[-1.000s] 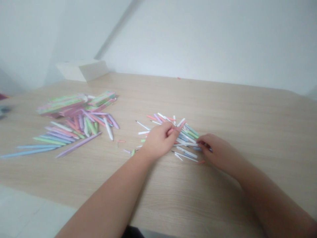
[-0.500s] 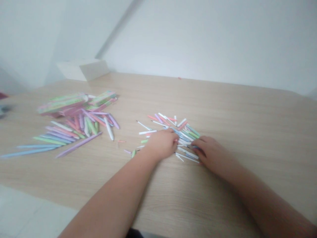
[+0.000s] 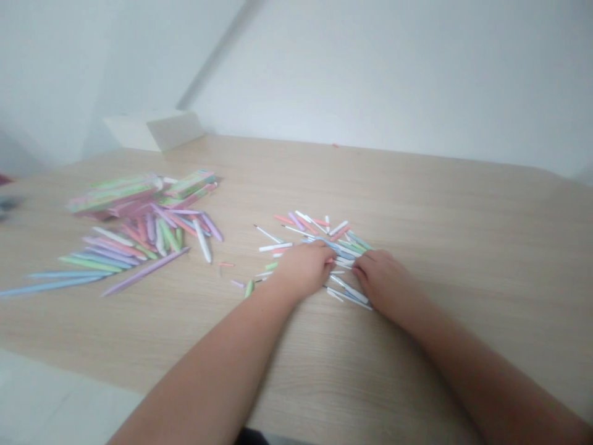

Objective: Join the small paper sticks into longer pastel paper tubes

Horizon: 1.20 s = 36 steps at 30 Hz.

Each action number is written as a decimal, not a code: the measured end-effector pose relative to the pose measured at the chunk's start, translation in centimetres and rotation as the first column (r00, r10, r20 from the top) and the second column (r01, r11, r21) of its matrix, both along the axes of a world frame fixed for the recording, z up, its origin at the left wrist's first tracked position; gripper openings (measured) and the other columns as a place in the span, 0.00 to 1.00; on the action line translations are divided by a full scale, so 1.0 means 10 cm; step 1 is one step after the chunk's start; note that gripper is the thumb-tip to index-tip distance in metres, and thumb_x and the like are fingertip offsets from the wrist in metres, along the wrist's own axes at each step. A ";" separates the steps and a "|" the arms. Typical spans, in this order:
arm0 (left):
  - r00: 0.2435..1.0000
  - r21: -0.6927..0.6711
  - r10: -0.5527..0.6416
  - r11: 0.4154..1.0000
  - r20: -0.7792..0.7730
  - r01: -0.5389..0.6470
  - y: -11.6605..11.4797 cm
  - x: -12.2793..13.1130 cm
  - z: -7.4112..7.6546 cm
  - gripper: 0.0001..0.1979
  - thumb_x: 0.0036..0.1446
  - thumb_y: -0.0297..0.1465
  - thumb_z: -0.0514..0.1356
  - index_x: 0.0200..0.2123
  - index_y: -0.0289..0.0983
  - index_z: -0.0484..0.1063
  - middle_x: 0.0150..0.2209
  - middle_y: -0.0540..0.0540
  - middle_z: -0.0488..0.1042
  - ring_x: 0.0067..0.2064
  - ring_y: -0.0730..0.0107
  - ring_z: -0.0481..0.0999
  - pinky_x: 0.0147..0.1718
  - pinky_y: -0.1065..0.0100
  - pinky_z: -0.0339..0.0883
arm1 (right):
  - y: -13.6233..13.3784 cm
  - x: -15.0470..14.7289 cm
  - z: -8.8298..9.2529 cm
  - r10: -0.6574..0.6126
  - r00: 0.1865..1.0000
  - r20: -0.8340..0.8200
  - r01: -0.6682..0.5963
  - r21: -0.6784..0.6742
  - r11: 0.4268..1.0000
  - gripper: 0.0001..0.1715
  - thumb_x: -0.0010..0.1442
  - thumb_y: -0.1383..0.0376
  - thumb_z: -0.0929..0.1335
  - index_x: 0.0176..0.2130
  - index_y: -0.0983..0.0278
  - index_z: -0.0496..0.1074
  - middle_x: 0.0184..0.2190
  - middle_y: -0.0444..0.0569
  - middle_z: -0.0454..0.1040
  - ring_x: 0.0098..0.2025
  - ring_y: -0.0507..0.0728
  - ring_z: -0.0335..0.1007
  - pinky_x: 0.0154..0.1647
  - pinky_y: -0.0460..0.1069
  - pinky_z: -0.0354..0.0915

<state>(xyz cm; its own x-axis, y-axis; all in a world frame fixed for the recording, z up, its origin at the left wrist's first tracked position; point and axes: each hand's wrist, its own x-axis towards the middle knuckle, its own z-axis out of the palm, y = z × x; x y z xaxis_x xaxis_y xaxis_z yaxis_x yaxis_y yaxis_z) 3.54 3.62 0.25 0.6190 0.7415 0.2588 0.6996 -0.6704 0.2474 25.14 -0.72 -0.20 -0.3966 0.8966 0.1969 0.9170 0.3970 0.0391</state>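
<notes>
Disassembled pen parts (image 3: pixel 348 290) in white, coral, green, blue and lilac lie scattered in the middle of the wooden table. My left hand (image 3: pixel 306 267) rests over this pile, its fingers curled closed round pen parts; a small coral piece shows at the fingertips. From the right, my right hand (image 3: pixel 386 281) reaches in with its fingers pinched together at the ends of some white sticks. What it grips is hidden and blurred. Several white sticks run between the two hands. Thin dark-tipped refills (image 3: pixel 267 233) lie beyond my left hand.
To the left, a heap of pastel pens (image 3: pixel 160 232) lies on the table (image 3: pixel 463 210). Behind it are pink and green pen boxes (image 3: pixel 115 194). A white box-like object (image 3: pixel 173 128) stands at the back by the wall. Small coral bits (image 3: pixel 227 264) lie near the heap.
My right hand has shifted slightly left and its fingers have closed in. The white sticks below it have turned a little. My left hand has stayed nearly in place.
</notes>
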 end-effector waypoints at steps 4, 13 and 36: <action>0.998 -0.016 0.015 1.000 0.067 -0.014 0.00 -0.03 0.04 0.10 0.65 0.36 0.57 0.46 0.42 0.75 0.48 0.46 0.75 0.48 0.61 0.78 0.46 0.63 0.71 | 0.03 0.12 -0.06 -0.048 0.999 0.022 0.046 0.080 0.996 0.12 0.70 0.67 0.63 0.39 0.66 0.75 0.39 0.55 0.76 0.43 0.63 0.70 0.49 0.56 0.63; 0.996 0.022 0.028 0.999 0.080 -0.030 0.02 -0.08 0.11 0.12 0.65 0.33 0.56 0.49 0.43 0.76 0.51 0.46 0.73 0.50 0.62 0.76 0.47 0.63 0.72 | -0.05 0.37 0.16 0.068 0.996 -0.057 -0.059 0.150 0.987 0.11 0.70 0.67 0.62 0.39 0.65 0.73 0.38 0.54 0.75 0.41 0.62 0.68 0.48 0.56 0.63; 0.998 0.021 -0.047 0.999 -0.034 0.048 0.03 -0.09 0.13 0.13 0.68 0.39 0.54 0.41 0.41 0.78 0.44 0.44 0.76 0.49 0.59 0.75 0.49 0.61 0.70 | -0.11 0.34 0.21 0.040 0.998 0.037 -0.044 0.110 0.993 0.12 0.69 0.67 0.63 0.39 0.65 0.75 0.39 0.55 0.77 0.42 0.63 0.69 0.47 0.56 0.63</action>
<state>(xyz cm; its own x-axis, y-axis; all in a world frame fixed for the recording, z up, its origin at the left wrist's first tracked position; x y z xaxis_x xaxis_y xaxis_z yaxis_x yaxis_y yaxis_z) 2.65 3.94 1.56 0.6622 0.7052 0.2535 0.6741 -0.7083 0.2094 28.51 -1.81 1.88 -0.4421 0.8524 0.2791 0.8967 0.4270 0.1165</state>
